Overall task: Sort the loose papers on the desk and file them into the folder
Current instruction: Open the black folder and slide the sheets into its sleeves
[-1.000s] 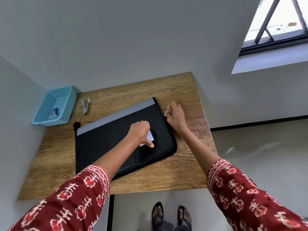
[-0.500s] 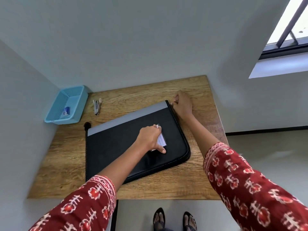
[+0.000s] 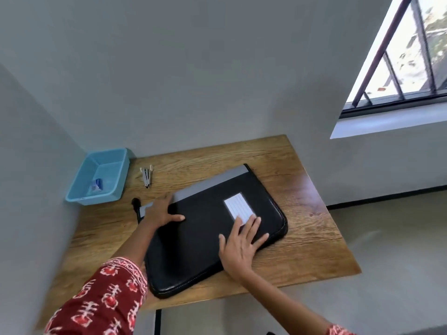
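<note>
Now the zipped black rectangular folder (image 3: 212,228) lies slanted mid-surface, long axis toward the far right corner, left hand (image 3: 161,211) flat on its far-left end, right hand (image 3: 240,240) spread flat near its right edge.

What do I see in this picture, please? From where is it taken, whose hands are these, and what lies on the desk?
A camera worn on a person's head looks down at a wooden desk. A closed black folder lies on it. The left hand rests flat on the folder's far left part. The right hand lies flat too, fingertips touching a white lined label. Neither hand holds anything. A blue tray and a small stapler-like tool sit behind.
</note>
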`<state>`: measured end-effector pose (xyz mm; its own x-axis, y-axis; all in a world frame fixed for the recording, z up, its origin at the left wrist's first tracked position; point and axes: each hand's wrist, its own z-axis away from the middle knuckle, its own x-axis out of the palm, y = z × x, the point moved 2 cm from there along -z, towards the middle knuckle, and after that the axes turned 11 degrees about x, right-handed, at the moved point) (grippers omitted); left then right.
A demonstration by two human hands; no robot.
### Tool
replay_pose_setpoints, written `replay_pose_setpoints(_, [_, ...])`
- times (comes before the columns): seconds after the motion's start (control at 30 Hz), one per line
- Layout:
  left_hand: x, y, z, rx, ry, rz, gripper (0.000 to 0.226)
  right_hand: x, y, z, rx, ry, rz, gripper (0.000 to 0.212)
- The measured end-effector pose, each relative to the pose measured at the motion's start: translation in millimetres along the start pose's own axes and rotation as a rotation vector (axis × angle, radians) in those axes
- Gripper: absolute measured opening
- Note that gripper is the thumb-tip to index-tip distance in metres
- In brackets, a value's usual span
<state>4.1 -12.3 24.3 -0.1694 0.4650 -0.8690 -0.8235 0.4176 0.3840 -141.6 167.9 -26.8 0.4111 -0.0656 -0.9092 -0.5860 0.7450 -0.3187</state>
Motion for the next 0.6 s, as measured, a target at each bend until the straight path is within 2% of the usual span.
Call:
replay_pose_setpoints(0.13, [-4.5, -14.9, -1.9, 0.043, 0.001, -0.050, 0.105, -0.1, -8.8, -6.2, 0.065, -0.037, -0.084, 0.070])
replay_pose_setpoints(0.3, [-18.2, -18.2, 2.2, 0.038, -0.014, -0.148, 0.087, -30.6, -5.2, -70.9, -0.072, -0.049, -0.026, 0.056])
replay_pose_setpoints(0.37, [-16.4, -12.2, 10.7, 0.074, -0.027, -0.076, 0.087, -41.6, -10.3, -99.9, -0.032, -0.022, -0.008, 0.053])
replay_pose_setpoints(0.47, [4.1, -1.3, 20.7, 0.161, 0.043, 0.206, 0.104, -48.7, -30.1, -121.2, -0.030, 0.003, -0.023, 0.052])
replay_pose_setpoints(0.6, [14.4, 3.3, 8.2, 0.157, -0.045, 0.135, 0.107, -35.0, -26.9, -118.5, -0.161, 0.023, 0.046, 0.057])
